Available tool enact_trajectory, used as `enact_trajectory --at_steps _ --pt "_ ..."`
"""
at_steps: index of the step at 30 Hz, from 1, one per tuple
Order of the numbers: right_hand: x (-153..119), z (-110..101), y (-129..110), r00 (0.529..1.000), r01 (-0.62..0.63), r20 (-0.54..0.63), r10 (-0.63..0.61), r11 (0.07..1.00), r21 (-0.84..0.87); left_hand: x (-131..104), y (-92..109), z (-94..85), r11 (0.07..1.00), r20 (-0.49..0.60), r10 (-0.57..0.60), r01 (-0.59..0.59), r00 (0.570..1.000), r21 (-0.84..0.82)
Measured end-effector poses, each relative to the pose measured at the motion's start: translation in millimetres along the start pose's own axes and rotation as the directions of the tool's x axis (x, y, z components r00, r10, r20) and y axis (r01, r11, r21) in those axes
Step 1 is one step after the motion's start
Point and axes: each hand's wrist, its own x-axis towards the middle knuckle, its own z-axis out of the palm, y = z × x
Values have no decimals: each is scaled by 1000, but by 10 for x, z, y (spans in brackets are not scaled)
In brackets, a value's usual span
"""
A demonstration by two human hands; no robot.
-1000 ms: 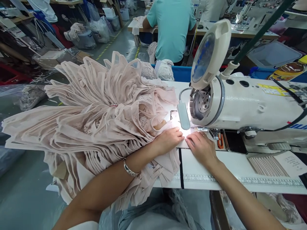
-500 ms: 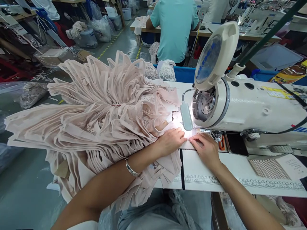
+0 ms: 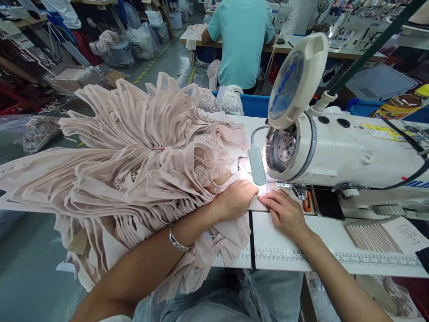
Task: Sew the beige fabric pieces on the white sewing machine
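A big bundle of pale pink fabric pieces [image 3: 134,165], some with lace, lies over the left of the table. At the lit needle area of the white sewing machine [image 3: 348,147], my left hand [image 3: 237,197] is closed on the edge of one pale pink piece. Close to it on the right, my right hand [image 3: 284,212] pinches the same edge, thumb and forefinger together. A small lamp [image 3: 256,166] hangs right above the fingers and hides part of the stitching spot. The needle itself cannot be made out.
A stack of thin strips with a paper slip [image 3: 405,235] lies at the right. Along the table's front edge runs a printed ruler [image 3: 284,254]. A bottle [image 3: 402,102] lies behind the machine. A person in a turquoise shirt [image 3: 243,40] sits ahead, facing away.
My left fingers have curled in more tightly at the fabric edge. The right hand stays beside them, its fingers slightly shifted. The whole view has moved a little.
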Motion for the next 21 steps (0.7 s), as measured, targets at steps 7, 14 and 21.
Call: enact_trajectory --at_steps 7,14,21 --pt "-6 -4 20 1000 3 16 -2 998 -66 -40 -33 4 998 32 38 -39 999 44" --pt "-26 24 44 998 52 -20 -53 996 -70 -42 -58 40 998 60 35 -38 998 57" --pt "-46 42 58 998 -18 50 22 997 -79 -12 -49 38 994 85 -33 24 996 107"
